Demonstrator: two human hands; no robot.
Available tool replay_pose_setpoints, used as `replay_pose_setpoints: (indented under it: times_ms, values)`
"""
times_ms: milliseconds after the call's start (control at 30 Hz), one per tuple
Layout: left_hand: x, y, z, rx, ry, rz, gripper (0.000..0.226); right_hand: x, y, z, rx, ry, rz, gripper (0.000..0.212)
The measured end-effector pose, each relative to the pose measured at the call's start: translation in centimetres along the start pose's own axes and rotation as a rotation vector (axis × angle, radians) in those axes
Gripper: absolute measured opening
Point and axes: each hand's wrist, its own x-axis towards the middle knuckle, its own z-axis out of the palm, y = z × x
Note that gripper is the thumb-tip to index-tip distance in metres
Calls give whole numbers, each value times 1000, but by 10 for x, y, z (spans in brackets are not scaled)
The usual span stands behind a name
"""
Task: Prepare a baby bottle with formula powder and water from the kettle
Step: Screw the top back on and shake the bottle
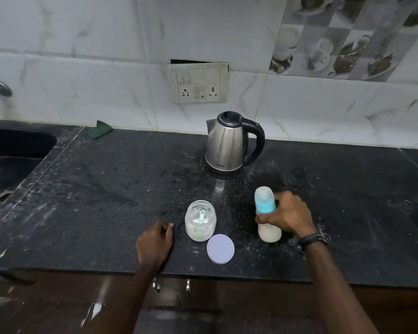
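Worktop [106,189], black speckled stone, dusted with pale specks and smears. Baby bottle [267,213], upright at front right, clear cap over a blue collar, milky liquid in the lower part. Right hand [287,213], its grip clamped round the bottle's middle from the right side; dark band on the wrist. Left hand [155,242], resting on the worktop near the front edge, fingers curled together, holding nothing, just beside the formula jar [200,221]. Jar, clear, open, pale powder at the bottom, a light green scoop [202,215] standing inside. Lid [220,248], round, lilac, lying flat just in front of the jar. Kettle [229,143], steel with black handle, behind both, near the tiled wall, well apart from the hands. Socket panel [198,83] above it. Green scouring pad [99,129] at the wall. Sink [10,160] at far left.
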Motion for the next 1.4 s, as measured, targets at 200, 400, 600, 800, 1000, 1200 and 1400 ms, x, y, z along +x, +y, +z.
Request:
replay_pose_setpoints:
  times_ms: [200, 400, 600, 800, 1000, 1200, 1400]
  values:
    - [-1, 1, 0, 10, 4, 3, 23, 2, 0, 3, -48, 16, 30, 56]
    - [0, 1, 1, -5, 0, -10, 24, 3, 1, 1, 222, 36, -21, 43]
    - [-1, -1, 1, -19, 0, -10, 24, 0, -1, -8, 90, 78, 9, 47]
    - [0, -2, 3, -26, -4, -7, 25, -1, 3, -13, 66, 46, 7, 43]
    - [1, -3, 3, -26, -10, -15, 25, -1, 5, -9, 129, 19, 18, 49]
    - [1, -3, 3, -34, -2, -7, 24, -1, 3, -9, 169, 25, 16, 44]
    - [1, -4, 4, -28, -4, -17, 23, 1, 4, -10, 181, -24, -12, 49]
